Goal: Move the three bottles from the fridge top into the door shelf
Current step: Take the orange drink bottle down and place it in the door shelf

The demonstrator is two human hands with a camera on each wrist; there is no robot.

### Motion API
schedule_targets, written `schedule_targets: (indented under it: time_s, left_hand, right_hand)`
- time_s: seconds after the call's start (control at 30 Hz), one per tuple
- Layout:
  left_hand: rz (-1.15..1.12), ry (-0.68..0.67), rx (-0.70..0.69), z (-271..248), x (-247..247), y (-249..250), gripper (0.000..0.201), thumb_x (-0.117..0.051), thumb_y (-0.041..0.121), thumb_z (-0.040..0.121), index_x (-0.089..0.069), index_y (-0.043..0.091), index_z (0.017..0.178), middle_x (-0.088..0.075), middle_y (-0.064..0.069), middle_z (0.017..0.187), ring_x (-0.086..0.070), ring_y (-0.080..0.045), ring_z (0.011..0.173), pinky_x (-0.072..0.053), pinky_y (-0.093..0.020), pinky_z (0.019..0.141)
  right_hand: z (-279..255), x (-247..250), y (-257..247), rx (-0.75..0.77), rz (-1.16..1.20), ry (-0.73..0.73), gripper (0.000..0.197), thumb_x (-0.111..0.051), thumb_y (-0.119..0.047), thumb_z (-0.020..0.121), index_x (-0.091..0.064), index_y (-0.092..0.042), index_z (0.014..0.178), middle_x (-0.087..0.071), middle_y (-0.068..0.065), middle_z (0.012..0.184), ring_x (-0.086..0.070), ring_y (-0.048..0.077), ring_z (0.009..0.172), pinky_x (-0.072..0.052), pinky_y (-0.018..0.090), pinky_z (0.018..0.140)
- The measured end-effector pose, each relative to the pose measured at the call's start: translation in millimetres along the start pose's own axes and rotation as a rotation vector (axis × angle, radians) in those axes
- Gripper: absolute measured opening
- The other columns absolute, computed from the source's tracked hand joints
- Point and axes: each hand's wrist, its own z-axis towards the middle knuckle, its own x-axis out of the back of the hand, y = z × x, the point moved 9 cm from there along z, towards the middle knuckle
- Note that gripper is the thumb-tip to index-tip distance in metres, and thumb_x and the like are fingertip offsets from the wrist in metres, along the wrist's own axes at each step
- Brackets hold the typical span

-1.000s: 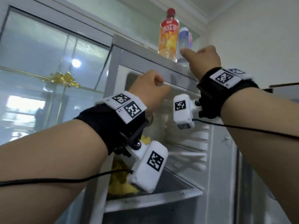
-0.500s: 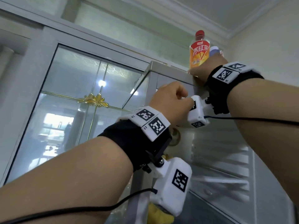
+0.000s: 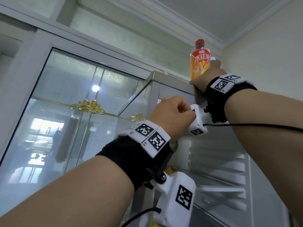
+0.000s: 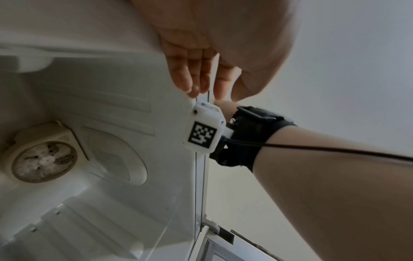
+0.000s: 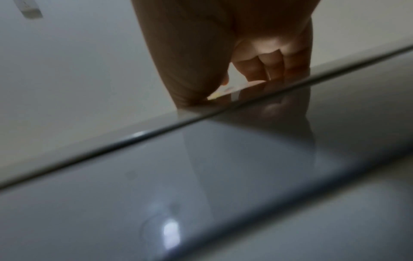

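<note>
The glass-fronted cabinet [image 3: 68,112] with gold flower trim fills the left of the head view, and the grey fridge [image 3: 172,86] stands just beside it on the right with its white ribbed inside [image 3: 218,174] showing below the top edge. In the left wrist view a round fan grille [image 4: 44,157] sits on the inner fridge wall. Both forearms reach upward, each with a black wristband and white tagged camera block. On the fridge top stands the orange bottle [image 3: 199,63] with a red cap, upright near the front edge, and a second bottle [image 3: 213,59] shows only as a pale sliver behind it; any third cannot be made out. The right hand [image 3: 208,76] is up at the base of the orange bottle, touching it, with fingers curled over the fridge top edge in the right wrist view [image 5: 263,70]; whether it really grips the bottle cannot be told. The left hand [image 3: 172,113] hangs lower in front of the fridge, fingers loosely curled, holding nothing, just beside the right wrist camera block [image 3: 197,120]
</note>
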Motion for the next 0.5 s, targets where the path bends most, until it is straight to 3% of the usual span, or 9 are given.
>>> schedule_targets:
  time_s: [0.1, 0.2, 0.37, 0.5]
  left_hand:
    - [0.006, -0.004, 0.021, 2, -2, 2, 0.010, -0.056, 0.028, 0.081, -0.063, 0.020, 0.083, -0.064, -0.003, 0.101, -0.053, -0.014, 0.080, -0.043, -0.025, 0.068]
    - [-0.026, 0.006, 0.064, 5, -5, 4, 0.017, -0.056, 0.028, 0.082, -0.066, 0.016, 0.087, -0.060, 0.004, 0.084, -0.053, -0.013, 0.076, -0.047, -0.029, 0.069]
    - [-0.143, 0.003, 0.074, 5, -24, 19, 0.012, -0.056, 0.029, 0.081, -0.062, 0.019, 0.080, -0.054, 0.008, 0.066, -0.050, -0.012, 0.062, -0.042, -0.024, 0.058]
    - [-0.270, -0.120, 0.049, -7, -79, 49, 0.014, -0.056, 0.026, 0.081, -0.057, 0.024, 0.067, -0.053, 0.010, 0.063, -0.048, -0.009, 0.059, -0.039, -0.023, 0.053]
  right_hand:
    - [-9, 13, 9, -0.014, 0.163, 0.038, 0.077, -0.067, -0.029, 0.069, -0.029, -0.013, 0.134, -0.056, 0.012, 0.123, -0.059, 0.036, 0.105, -0.049, 0.037, 0.083]
    - [-17, 39, 20, 0.013, 0.219, 0.094, 0.069, -0.067, -0.027, 0.073, -0.034, -0.011, 0.131, -0.060, 0.009, 0.119, -0.060, 0.031, 0.102, -0.043, 0.032, 0.074]
    - [-39, 81, 53, 0.037, 0.247, 0.104, 0.068, -0.069, -0.031, 0.074, -0.038, -0.015, 0.132, -0.053, -0.003, 0.102, -0.053, 0.019, 0.087, -0.041, 0.029, 0.073]
    - [-65, 120, 102, -0.003, 0.214, 0.149, 0.069, -0.071, -0.033, 0.074, -0.039, -0.016, 0.133, -0.052, -0.006, 0.097, -0.055, 0.016, 0.086, -0.043, 0.027, 0.075]
